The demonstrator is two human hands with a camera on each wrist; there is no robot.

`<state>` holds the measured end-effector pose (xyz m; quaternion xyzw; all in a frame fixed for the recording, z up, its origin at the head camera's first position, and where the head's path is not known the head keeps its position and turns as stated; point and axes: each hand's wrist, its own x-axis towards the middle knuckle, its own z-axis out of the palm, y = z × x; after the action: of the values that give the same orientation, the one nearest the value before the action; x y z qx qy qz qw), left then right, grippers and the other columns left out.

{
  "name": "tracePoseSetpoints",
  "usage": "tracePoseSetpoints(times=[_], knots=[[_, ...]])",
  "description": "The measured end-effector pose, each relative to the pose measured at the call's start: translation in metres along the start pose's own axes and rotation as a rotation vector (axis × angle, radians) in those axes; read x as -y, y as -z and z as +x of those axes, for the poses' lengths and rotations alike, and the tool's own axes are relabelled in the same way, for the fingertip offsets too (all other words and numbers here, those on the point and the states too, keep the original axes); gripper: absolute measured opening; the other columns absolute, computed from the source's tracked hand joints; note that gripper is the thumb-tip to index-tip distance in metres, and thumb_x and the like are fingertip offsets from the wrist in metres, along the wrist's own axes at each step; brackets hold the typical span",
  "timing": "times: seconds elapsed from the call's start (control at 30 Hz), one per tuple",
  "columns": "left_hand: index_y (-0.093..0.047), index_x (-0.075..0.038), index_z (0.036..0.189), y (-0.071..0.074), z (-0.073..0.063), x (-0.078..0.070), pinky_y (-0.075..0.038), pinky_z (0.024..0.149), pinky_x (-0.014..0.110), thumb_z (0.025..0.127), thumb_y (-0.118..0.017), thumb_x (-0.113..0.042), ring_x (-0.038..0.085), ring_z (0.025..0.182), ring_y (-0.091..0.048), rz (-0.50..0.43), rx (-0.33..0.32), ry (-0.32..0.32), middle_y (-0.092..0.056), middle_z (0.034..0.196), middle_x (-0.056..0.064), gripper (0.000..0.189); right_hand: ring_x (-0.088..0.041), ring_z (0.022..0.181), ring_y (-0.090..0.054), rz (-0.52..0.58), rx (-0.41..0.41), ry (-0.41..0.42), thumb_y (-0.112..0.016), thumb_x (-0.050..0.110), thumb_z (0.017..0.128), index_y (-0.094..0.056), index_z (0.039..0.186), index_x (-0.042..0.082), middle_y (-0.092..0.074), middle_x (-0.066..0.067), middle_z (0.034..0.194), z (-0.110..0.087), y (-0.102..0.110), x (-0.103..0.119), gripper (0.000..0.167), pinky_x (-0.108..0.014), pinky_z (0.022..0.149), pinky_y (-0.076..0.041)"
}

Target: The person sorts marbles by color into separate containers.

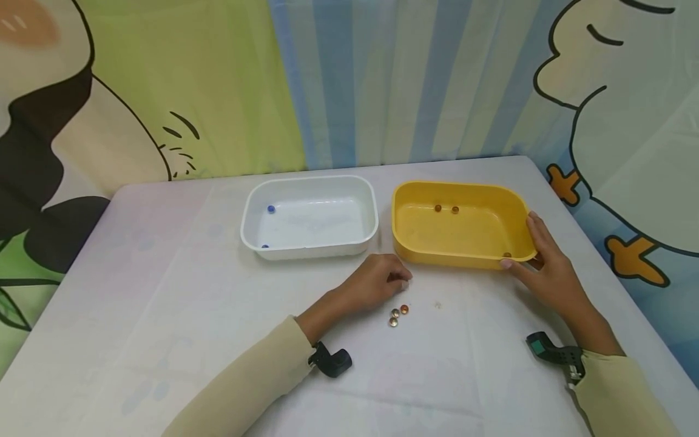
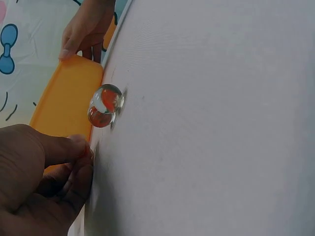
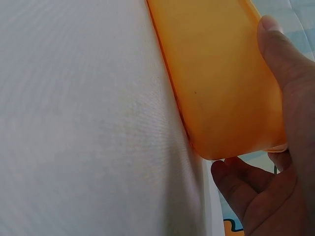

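My left hand is low over the table in front of the gap between the two tubs, pinching a small marble; an orange-red sliver of this marble shows between thumb and fingers in the left wrist view, the rest hidden. Close by on the cloth lie three glass marbles, clear with orange inside. The right hand grips the right end of a yellow plastic tub, thumb at its front corner and fingers along the side. Inside that tub are three orange-brown marbles.
Left of the yellow tub stands a white tub with two blue marbles in it. A white cloth covers the table. Behind its far edge hangs a printed curtain.
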<state>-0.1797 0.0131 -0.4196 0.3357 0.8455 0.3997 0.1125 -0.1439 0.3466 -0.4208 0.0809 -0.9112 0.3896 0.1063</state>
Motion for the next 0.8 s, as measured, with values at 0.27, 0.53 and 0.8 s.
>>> tracePoseSetpoints(times=[0.27, 0.53, 0.8], knots=[[-0.074, -0.002, 0.103, 0.0050, -0.0019, -0.0023, -0.050, 0.074, 0.017, 0.089, -0.068, 0.000, 0.007, 0.085, -0.059, -0.068, -0.018, 0.054, -0.068, 0.094, 0.000, 0.015, -0.032, 0.141, -0.026, 0.002, 0.000, -0.002, -0.074, 0.014, 0.088, -0.008, 0.155, 0.022, -0.002, 0.008, 0.161, 0.0008, -0.0002, -0.0004, 0.095, -0.002, 0.090, -0.031], [-0.075, -0.003, 0.101, 0.0040, -0.0037, -0.0017, -0.050, 0.073, 0.018, 0.089, -0.068, -0.001, 0.006, 0.083, -0.060, -0.123, -0.017, 0.069, -0.071, 0.092, 0.000, 0.014, -0.033, 0.140, -0.029, 0.014, -0.003, 0.014, -0.075, 0.010, 0.086, -0.006, 0.156, 0.023, -0.003, 0.011, 0.161, 0.0006, 0.0010, -0.0003, 0.099, -0.002, 0.090, -0.031], [-0.074, -0.003, 0.103, 0.0071, -0.0027, -0.0041, -0.051, 0.075, 0.019, 0.089, -0.067, -0.001, 0.007, 0.085, -0.059, -0.145, -0.036, 0.081, -0.068, 0.093, -0.002, 0.015, -0.032, 0.138, -0.034, 0.013, -0.011, 0.028, -0.076, 0.007, 0.084, -0.006, 0.156, 0.024, -0.006, 0.013, 0.160, 0.0015, 0.0001, 0.0001, 0.102, -0.002, 0.089, -0.033]])
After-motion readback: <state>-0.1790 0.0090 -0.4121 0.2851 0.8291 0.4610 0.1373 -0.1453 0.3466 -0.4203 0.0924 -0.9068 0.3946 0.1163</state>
